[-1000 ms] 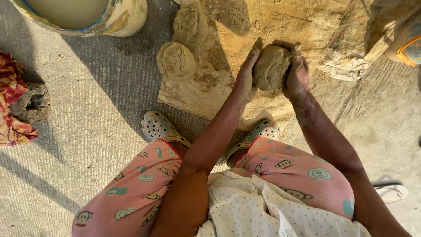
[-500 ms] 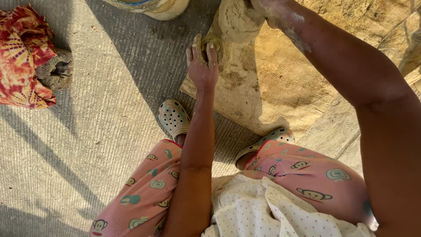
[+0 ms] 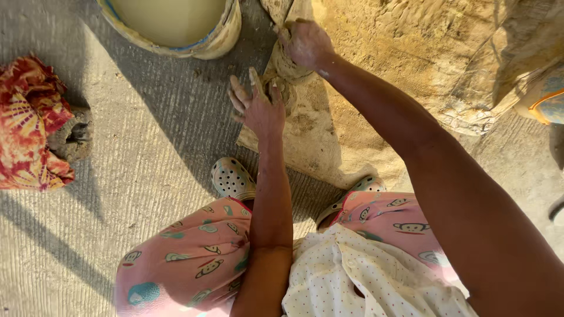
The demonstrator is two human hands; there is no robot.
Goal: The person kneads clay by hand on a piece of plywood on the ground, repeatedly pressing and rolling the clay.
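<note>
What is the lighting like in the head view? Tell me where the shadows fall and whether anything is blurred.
Head view: hard, low, warm sunlight; the tan clay mound glows bright, while long dark shadows cross the grey ribbed concrete floor. The left hand lies in shade, the right hand half lit. Focus is fairly sharp throughout, with no obvious glare.

Clay lump no longer cupped between both hands, now set down on the sandy heap, right hand pressing it, left hand dropped away with fingers spread, bucket nearer in view.
</note>
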